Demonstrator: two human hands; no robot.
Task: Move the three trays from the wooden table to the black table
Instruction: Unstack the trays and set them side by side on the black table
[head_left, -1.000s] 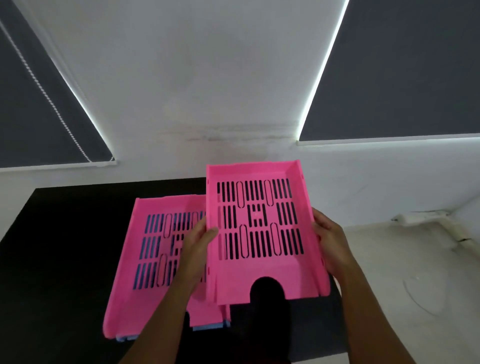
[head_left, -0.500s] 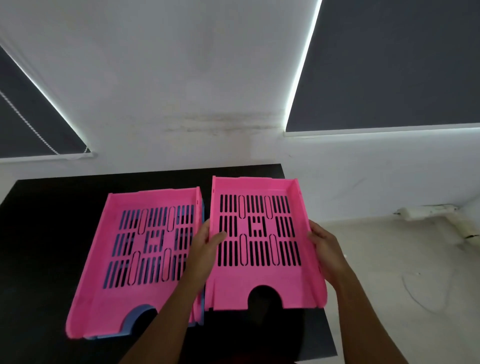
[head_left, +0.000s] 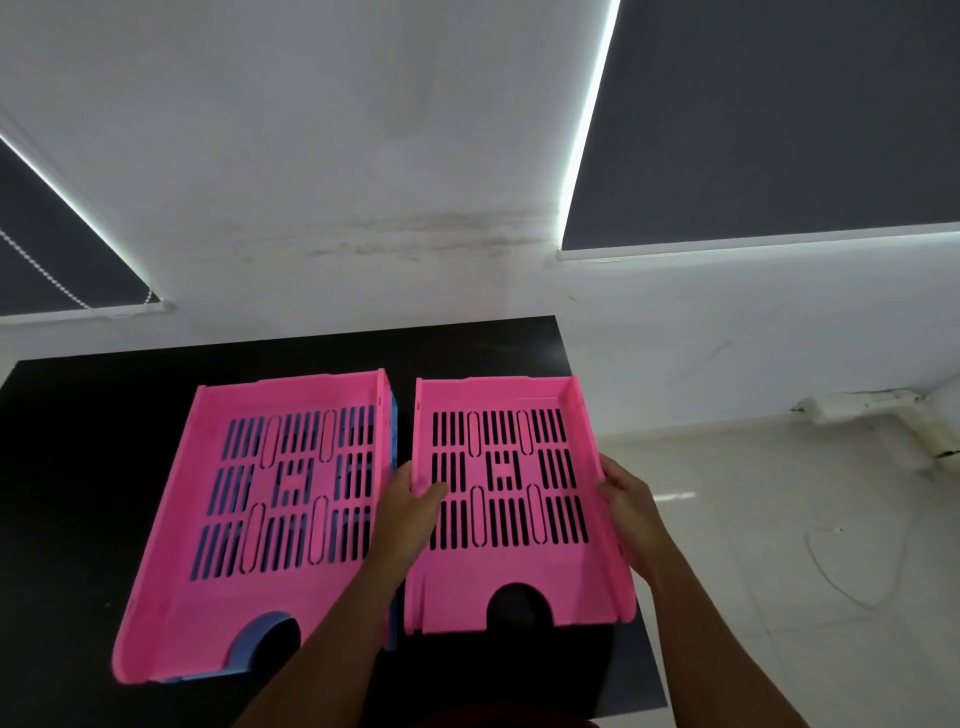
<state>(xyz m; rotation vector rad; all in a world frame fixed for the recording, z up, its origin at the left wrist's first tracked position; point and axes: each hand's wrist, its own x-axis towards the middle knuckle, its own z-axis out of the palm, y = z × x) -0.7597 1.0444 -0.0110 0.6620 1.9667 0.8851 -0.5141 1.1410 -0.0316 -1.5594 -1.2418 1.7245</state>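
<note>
A pink slotted tray (head_left: 519, 582) lies flat on the right part of the black table (head_left: 78, 441). My left hand (head_left: 408, 512) grips its left wall with the thumb inside. On the tray's right wall rests my right hand (head_left: 631, 512), fingers curled around the edge. To the left lies a second pink tray (head_left: 208, 597), stacked on a blue tray (head_left: 262, 647) whose edge shows beneath it and at its right side. The two stacks sit side by side with a narrow gap between them.
The black table's right edge (head_left: 652, 649) runs just beside the held tray. Beyond it is pale tiled floor (head_left: 779, 545) with a thin cable. A white wall (head_left: 415, 182) and two dark window blinds stand behind the table.
The held pink tray has come down from a raised, tilted position to lie flat on the black table beside the other stack. Both hands stayed on its sides.
</note>
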